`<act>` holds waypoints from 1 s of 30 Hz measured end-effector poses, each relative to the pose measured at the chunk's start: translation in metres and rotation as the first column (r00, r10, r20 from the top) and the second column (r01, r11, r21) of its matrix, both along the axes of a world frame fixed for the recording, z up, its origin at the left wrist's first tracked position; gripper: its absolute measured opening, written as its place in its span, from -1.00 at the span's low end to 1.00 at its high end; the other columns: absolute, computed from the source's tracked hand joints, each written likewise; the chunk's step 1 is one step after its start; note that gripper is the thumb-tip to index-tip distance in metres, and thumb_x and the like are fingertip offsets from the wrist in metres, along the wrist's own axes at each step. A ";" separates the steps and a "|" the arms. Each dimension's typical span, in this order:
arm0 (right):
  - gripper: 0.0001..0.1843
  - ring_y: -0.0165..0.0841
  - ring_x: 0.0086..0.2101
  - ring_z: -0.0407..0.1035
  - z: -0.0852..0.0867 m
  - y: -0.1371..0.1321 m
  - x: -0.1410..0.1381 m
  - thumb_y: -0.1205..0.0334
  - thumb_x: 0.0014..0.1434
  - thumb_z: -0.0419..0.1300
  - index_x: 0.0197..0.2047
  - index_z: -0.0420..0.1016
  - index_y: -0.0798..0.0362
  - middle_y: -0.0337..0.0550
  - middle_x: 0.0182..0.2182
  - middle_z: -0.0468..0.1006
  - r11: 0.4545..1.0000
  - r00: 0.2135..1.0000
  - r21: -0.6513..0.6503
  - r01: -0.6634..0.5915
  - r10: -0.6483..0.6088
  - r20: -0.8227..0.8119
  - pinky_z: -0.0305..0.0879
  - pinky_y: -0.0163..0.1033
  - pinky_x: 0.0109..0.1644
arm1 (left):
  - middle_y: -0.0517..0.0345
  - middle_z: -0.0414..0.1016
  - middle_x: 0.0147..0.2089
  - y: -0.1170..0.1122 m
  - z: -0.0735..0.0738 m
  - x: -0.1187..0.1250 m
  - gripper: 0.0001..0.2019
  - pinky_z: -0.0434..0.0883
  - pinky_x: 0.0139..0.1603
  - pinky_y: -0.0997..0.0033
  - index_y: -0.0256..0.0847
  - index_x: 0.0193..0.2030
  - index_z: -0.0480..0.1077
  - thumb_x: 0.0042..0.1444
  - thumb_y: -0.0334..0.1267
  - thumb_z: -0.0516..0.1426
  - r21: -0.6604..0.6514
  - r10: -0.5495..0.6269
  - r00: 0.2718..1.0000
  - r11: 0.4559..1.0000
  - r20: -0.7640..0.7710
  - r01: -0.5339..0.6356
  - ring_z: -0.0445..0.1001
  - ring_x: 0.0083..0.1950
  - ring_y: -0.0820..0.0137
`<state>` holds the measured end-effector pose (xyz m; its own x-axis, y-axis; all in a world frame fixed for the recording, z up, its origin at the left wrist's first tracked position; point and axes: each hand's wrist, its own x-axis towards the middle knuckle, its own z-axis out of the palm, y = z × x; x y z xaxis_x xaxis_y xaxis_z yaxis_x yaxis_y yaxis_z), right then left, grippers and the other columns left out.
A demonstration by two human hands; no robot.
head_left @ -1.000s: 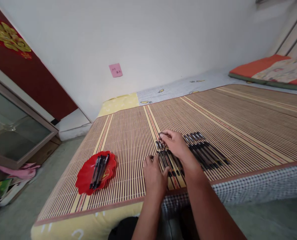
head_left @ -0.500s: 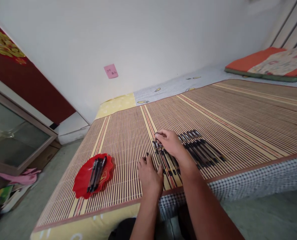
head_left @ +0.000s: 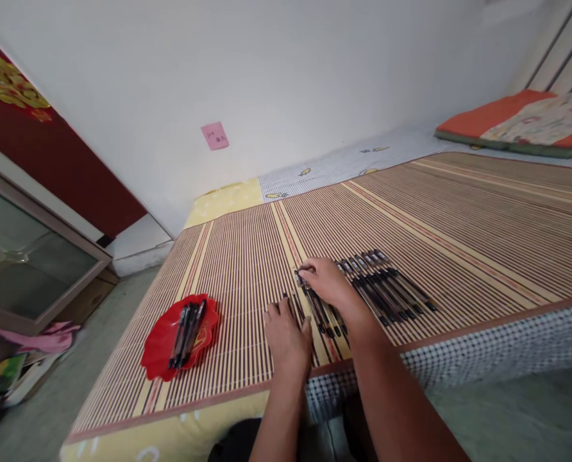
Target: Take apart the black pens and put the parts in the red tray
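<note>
Several black pens [head_left: 392, 295] lie side by side in a slanting row on a striped bamboo mat [head_left: 238, 256]. At the row's left end, my right hand [head_left: 328, 282] has its thumb and fingertips closed on the upper end of a pen [head_left: 316, 311]; the palm hides part of the pens beneath. My left hand [head_left: 288, 339] rests on the mat just left of the row, fingers apart, thumb near the pens' lower ends. Further left, a red scalloped plate [head_left: 154, 350] holds a few more black pens [head_left: 186, 335].
The mat covers a bed against a white wall [head_left: 315, 77] with a pink note [head_left: 215, 136] on it. An orange and floral folded quilt [head_left: 512, 125] lies at the far right. A glass-fronted cabinet [head_left: 21, 256] stands on the left.
My right hand has moved slightly down and nearer the pens' upper ends. The left-end pens have shifted a little. My left hand has stayed almost in place.
</note>
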<state>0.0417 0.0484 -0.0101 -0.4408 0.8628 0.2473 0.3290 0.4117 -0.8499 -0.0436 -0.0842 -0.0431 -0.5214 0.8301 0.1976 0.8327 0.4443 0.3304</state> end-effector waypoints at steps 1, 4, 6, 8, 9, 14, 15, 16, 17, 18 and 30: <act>-0.90 -0.32 -0.34 0.47 -0.001 0.000 0.000 0.34 0.11 0.20 -0.37 0.56 0.08 -0.11 -0.40 0.62 1.000 1.000 0.001 -0.002 0.002 0.013 0.27 -0.29 -0.25 | -0.16 0.35 0.00 0.000 0.000 -0.002 -0.59 0.30 0.05 0.14 -0.30 0.11 0.33 0.12 -0.26 0.21 0.007 -0.007 1.000 1.000 0.028 0.006 0.34 0.08 0.05; -0.88 -0.32 -0.35 0.46 -0.002 0.000 0.001 0.35 0.11 0.18 -0.38 0.56 0.08 -0.11 -0.41 0.61 1.000 0.999 0.003 -0.004 0.003 0.047 0.25 -0.30 -0.27 | -0.16 0.42 -0.03 -0.003 0.002 -0.011 -0.65 0.30 0.04 0.21 -0.33 0.07 0.34 0.11 -0.41 0.16 0.022 -0.016 0.992 1.000 0.124 0.014 0.40 0.05 0.11; -0.87 -0.32 -0.35 0.46 -0.002 -0.001 0.001 0.34 0.13 0.17 -0.38 0.56 0.08 -0.11 -0.40 0.61 1.000 0.998 0.001 -0.008 0.008 0.062 0.25 -0.30 -0.28 | -0.13 0.49 -0.10 -0.006 0.006 -0.020 -0.73 0.31 -0.04 0.26 -0.32 -0.02 0.37 0.10 -0.45 0.13 -0.015 0.007 0.985 1.000 0.171 -0.004 0.45 -0.03 0.13; -0.87 -0.30 -0.34 0.47 -0.001 -0.002 0.001 0.30 0.15 0.17 -0.36 0.56 0.08 -0.09 -0.38 0.61 1.000 0.997 -0.003 -0.013 0.013 0.076 0.25 -0.29 -0.27 | -0.11 0.52 -0.18 -0.008 0.010 -0.029 -0.81 0.30 -0.13 0.29 -0.29 -0.12 0.39 0.10 -0.46 0.11 -0.073 0.045 0.983 0.997 0.180 -0.032 0.49 -0.12 0.16; -0.87 -0.30 -0.33 0.47 -0.001 -0.002 0.001 0.28 0.16 0.18 -0.35 0.56 0.07 -0.09 -0.37 0.61 1.000 0.996 -0.005 -0.016 0.017 0.082 0.26 -0.28 -0.26 | -0.11 0.53 -0.20 -0.009 0.011 -0.033 -0.84 0.29 -0.17 0.30 -0.28 -0.16 0.39 0.10 -0.47 0.11 -0.099 0.063 0.984 0.994 0.169 -0.047 0.50 -0.15 0.17; -0.88 -0.29 -0.28 0.48 -0.001 -0.005 -0.003 0.28 0.17 0.18 -0.32 0.56 0.06 -0.07 -0.32 0.62 0.999 0.993 -0.010 -0.039 0.040 0.109 0.27 -0.27 -0.21 | -0.08 0.53 -0.25 -0.012 0.012 -0.047 -0.86 0.27 -0.23 0.33 -0.25 -0.22 0.36 0.07 -0.46 0.10 -0.112 0.115 0.989 0.988 0.092 -0.104 0.51 -0.20 0.20; -0.88 -0.29 -0.29 0.47 -0.001 -0.006 -0.005 0.29 0.17 0.18 -0.33 0.55 0.06 -0.07 -0.32 0.62 0.999 0.992 -0.010 -0.043 0.044 0.116 0.27 -0.27 -0.22 | -0.06 0.52 -0.25 -0.012 0.010 -0.048 -0.85 0.27 -0.23 0.33 -0.25 -0.20 0.35 0.06 -0.47 0.11 -0.099 0.120 0.989 0.989 0.081 -0.112 0.51 -0.20 0.20; -0.88 -0.29 -0.29 0.47 -0.001 -0.007 -0.006 0.29 0.17 0.18 -0.34 0.55 0.07 -0.07 -0.33 0.62 0.999 0.991 -0.010 -0.046 0.047 0.123 0.26 -0.27 -0.23 | -0.06 0.52 -0.25 -0.012 0.009 -0.049 -0.83 0.28 -0.23 0.34 -0.25 -0.18 0.34 0.06 -0.47 0.11 -0.090 0.128 0.989 0.988 0.072 -0.121 0.50 -0.20 0.21; -0.88 -0.29 -0.30 0.47 -0.001 -0.008 -0.008 0.29 0.17 0.18 -0.34 0.55 0.07 -0.07 -0.33 0.62 0.999 0.990 -0.011 -0.050 0.051 0.130 0.25 -0.28 -0.23 | -0.06 0.52 -0.23 -0.011 0.007 -0.050 -0.81 0.28 -0.22 0.34 -0.25 -0.17 0.33 0.05 -0.48 0.11 -0.082 0.137 0.989 0.988 0.061 -0.132 0.50 -0.19 0.21; -0.89 -0.29 -0.31 0.47 -0.002 -0.009 -0.010 0.29 0.16 0.18 -0.34 0.54 0.07 -0.08 -0.34 0.61 0.998 0.989 -0.012 -0.055 0.056 0.136 0.25 -0.28 -0.24 | -0.06 0.51 -0.22 -0.011 0.006 -0.050 -0.80 0.29 -0.20 0.34 -0.25 -0.16 0.32 0.05 -0.48 0.12 -0.075 0.150 0.987 0.986 0.051 -0.146 0.50 -0.17 0.21; -0.89 -0.30 -0.31 0.46 -0.004 -0.013 -0.018 0.27 0.16 0.20 -0.33 0.54 0.10 -0.07 -0.34 0.61 0.995 0.989 -0.016 -0.099 0.100 0.107 0.26 -0.27 -0.24 | 0.11 0.45 -0.33 -0.007 0.003 -0.059 -0.72 0.37 -0.19 0.28 -0.19 -0.16 0.26 -0.03 -0.49 0.14 0.148 0.190 0.934 0.959 0.302 -0.243 0.51 -0.26 0.25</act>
